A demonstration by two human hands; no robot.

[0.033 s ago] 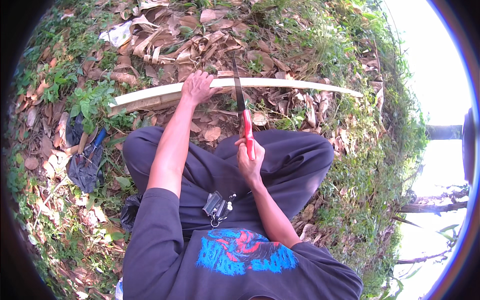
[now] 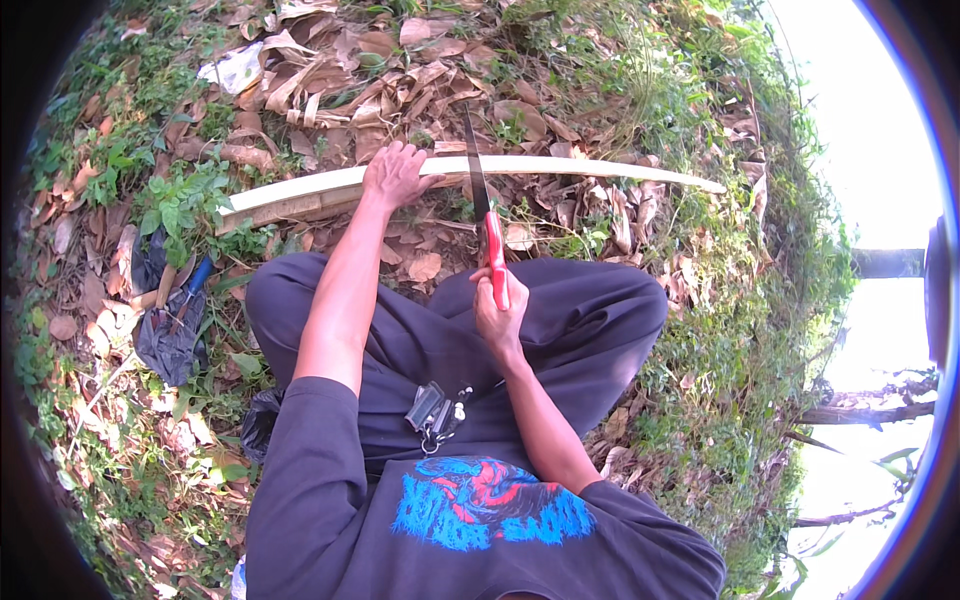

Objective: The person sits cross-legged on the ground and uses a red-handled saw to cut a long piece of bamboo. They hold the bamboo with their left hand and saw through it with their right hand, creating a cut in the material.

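Observation:
A long pale wooden strip (image 2: 560, 165) lies crosswise beyond my crossed legs, looking bowed in this view. My left hand (image 2: 397, 175) is closed over it left of the middle, fingers across its far edge. Under the strip's left part is a browner piece of wood (image 2: 295, 208). In my right hand (image 2: 497, 310) is the red handle of a hand saw (image 2: 493, 250). Its dark blade crosses the strip to the right of my left hand, tip pointing away from me. Whether the teeth have cut into the wood is too small to tell.
To the left, a black plastic bag (image 2: 170, 345) lies with a blue-handled tool (image 2: 200, 274) and a wooden-handled one (image 2: 166, 285). A white plastic scrap (image 2: 235, 68) sits at far left. Dry leaves and green plants cover the ground. A key ring (image 2: 432, 440) rests at my lap.
My right hand and the saw have slid slightly away from me, across the strip. My left hand and the strip have stayed in place.

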